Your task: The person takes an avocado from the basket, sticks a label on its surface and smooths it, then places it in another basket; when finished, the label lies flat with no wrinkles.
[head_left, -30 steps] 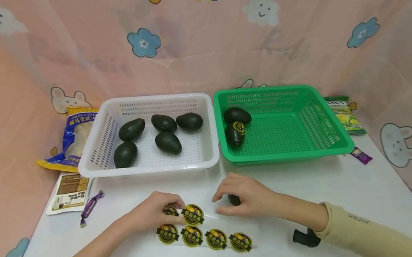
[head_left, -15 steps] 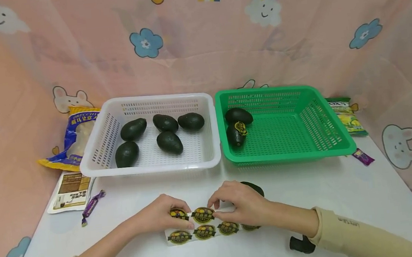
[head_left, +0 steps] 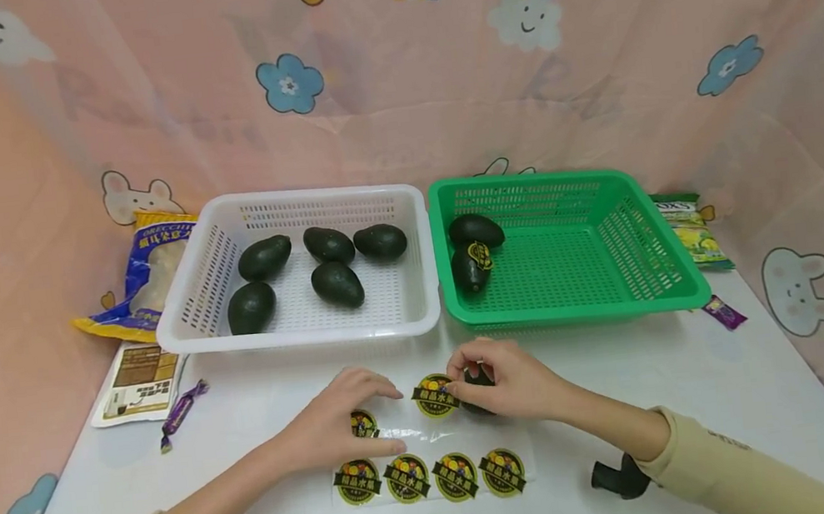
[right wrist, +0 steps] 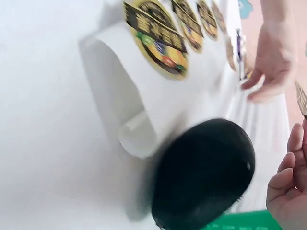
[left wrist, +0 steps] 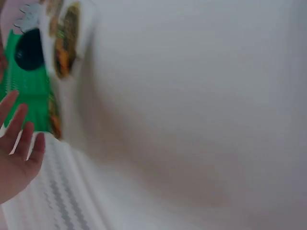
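My right hand pinches the edge of a round black-and-gold sticker, held off the sheet. Behind those fingers an avocado lies on the table, partly hidden in the head view but plain in the right wrist view. My left hand hovers at the left part of the sticker sheet, its fingers spread and nothing between them. Beside its palm one sticker shows, and several more line the sheet's near row. In the right wrist view the sheet's end curls up.
At the back left a white basket holds several avocados. Beside it, a green basket has two avocados, one with a sticker. Snack packets and a purple candy lie at left; a green bag and purple wrapper at right.
The sticker has come off the sheet's far row into my right fingers, which moved up and right. My left hand's fingers have spread apart and let the sheet go.
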